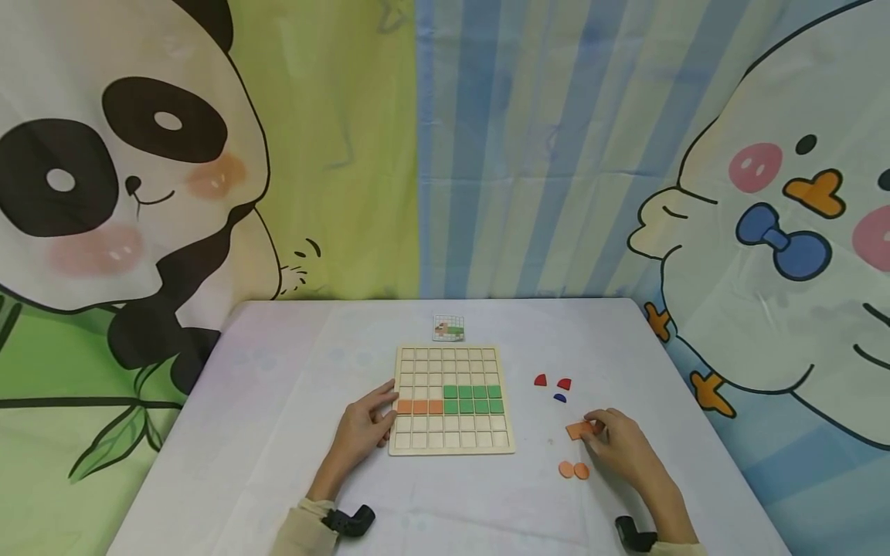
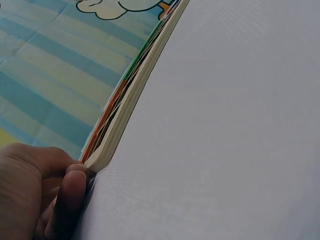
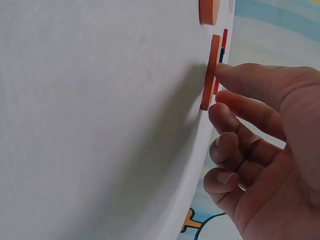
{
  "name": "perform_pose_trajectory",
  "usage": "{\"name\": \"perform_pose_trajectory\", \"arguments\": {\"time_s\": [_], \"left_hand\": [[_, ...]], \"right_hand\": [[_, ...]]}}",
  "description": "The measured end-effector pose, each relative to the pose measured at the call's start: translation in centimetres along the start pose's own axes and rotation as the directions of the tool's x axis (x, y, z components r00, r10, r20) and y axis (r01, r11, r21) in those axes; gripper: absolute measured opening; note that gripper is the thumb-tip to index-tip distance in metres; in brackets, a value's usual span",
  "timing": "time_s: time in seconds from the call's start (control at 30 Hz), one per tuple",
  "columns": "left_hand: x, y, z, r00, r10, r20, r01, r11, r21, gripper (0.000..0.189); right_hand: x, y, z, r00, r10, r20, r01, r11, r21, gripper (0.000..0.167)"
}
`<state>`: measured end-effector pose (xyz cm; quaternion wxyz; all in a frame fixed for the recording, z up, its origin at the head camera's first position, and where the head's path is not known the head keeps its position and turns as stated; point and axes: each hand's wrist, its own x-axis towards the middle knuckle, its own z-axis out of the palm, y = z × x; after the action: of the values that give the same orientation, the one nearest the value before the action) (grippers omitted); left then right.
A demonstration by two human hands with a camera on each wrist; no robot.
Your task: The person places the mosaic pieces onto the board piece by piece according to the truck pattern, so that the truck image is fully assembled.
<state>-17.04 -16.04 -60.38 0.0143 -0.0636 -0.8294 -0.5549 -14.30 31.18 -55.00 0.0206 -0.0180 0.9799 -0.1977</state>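
A wooden grid board (image 1: 452, 448) lies mid-table, with orange squares (image 1: 420, 407) in part of one row and green squares (image 1: 473, 392) in two rows at its right. My left hand (image 1: 363, 422) holds the board's left edge; the left wrist view has thumb and fingertips at the board's corner (image 2: 100, 161). Off to the right, my right hand (image 1: 619, 444) pinches an orange rectangular tile (image 1: 575, 430) between thumb and index finger. Seen edge-on in the right wrist view, that tile (image 3: 210, 75) stays close to the tabletop, its other fingers loosely bent.
Two orange discs (image 1: 566, 469) lie nearer me than the tile. Beyond it are two red quarter-round pieces (image 1: 540, 380) and a blue half-round piece (image 1: 559, 398). A small pattern card (image 1: 448, 327) sits behind the board. Printed curtains (image 1: 528, 154) hang past the table's far edge.
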Motion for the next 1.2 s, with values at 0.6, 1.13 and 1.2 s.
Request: {"name": "perform_pose_trajectory", "arguments": {"time_s": [0.6, 1.13, 1.2], "left_hand": [[0.0, 0.4, -0.1, 1.0, -0.003, -0.009, 0.003, 1.0, 0.014, 0.041], [0.0, 0.3, -0.1, 1.0, -0.008, -0.004, 0.008, 1.0, 0.009, 0.041], [0.0, 0.3, -0.1, 1.0, -0.007, -0.004, 0.007, 1.0, 0.01, 0.041]], "right_hand": [[0.3, 1.8, -0.3, 0.998, 0.01, 0.059, -0.011, 1.0, 0.025, 0.034], [0.3, 2.1, -0.3, 0.997, -0.006, 0.081, 0.003, 0.999, 0.041, 0.032], [0.2, 2.2, -0.3, 0.997, -0.006, 0.08, 0.002, 0.999, 0.039, 0.03]]}}
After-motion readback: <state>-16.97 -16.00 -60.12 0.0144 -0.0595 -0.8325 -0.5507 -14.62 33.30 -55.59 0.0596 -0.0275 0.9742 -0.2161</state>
